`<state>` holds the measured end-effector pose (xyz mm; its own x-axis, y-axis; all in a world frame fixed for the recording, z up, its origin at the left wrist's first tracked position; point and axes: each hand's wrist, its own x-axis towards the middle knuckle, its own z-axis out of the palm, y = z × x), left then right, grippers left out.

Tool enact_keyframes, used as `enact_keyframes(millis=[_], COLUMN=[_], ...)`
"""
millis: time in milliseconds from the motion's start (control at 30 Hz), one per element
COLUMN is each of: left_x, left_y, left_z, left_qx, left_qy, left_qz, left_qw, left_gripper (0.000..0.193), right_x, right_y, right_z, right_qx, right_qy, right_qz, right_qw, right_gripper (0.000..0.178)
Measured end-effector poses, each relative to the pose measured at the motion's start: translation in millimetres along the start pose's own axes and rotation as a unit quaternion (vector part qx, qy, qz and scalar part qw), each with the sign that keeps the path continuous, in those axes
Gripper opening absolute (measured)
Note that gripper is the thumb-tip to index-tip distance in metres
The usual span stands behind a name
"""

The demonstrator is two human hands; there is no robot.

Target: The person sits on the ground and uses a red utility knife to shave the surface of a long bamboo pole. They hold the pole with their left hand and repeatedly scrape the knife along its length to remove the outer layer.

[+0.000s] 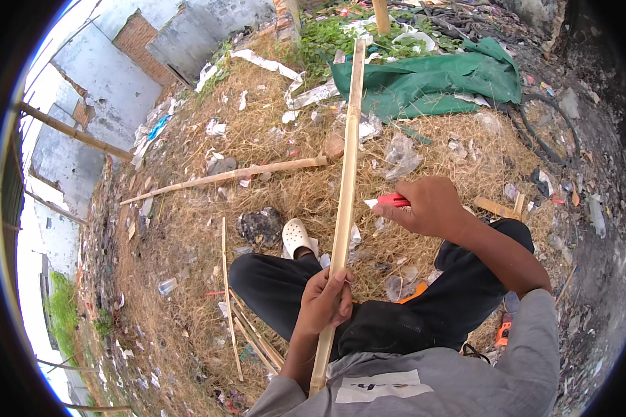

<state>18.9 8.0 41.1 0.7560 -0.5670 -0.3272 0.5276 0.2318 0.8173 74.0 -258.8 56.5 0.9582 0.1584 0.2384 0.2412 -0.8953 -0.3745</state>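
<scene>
A long split bamboo strip runs from beside my body away to the far side, its hollow inner face showing. Around its near part my left hand is closed, the strip lying across my lap. My right hand grips a red utility knife to the right of the strip. The knife's pale tip points left toward the strip, with a small gap between them.
Another bamboo pole lies on the dry grass to the left. Thin bamboo strips rest beside my left knee. Farther off is a crumpled green tarp; a black hose curls at right. Litter is scattered around.
</scene>
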Motion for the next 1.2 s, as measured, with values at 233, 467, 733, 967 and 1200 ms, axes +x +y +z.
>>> enact_keyframes(millis=[233,467,733,967,1200], left_x=[0.0,-4.8,-12.2,-10.9,-8.6], left_y=[3.3,0.0,-2.1,0.6,4.4], left_z=[11.0,9.1,14.1,15.0,16.5], left_qx=[0.000,0.018,0.079,0.114,0.123], left_qy=[-0.009,-0.014,-0.011,0.010,0.010], left_qz=[-0.006,-0.016,-0.023,-0.020,-0.008], left_qw=[1.000,1.000,0.997,0.993,0.992], left_gripper=[0.028,0.027,0.026,0.025,0.026], right_x=[4.9,4.0,29.6,15.4,27.7], right_y=[-0.6,-3.6,24.3,7.8,22.6], right_z=[24.0,30.5,20.1,30.3,32.1], right_qx=[0.014,0.035,-0.026,-0.019,-0.059], right_qy=[0.082,0.068,0.129,0.127,0.142], right_qz=[-0.074,-0.093,-0.021,-0.148,-0.159], right_qw=[0.994,0.993,0.991,0.981,0.975], right_gripper=[0.065,0.065,0.064,0.066,0.068])
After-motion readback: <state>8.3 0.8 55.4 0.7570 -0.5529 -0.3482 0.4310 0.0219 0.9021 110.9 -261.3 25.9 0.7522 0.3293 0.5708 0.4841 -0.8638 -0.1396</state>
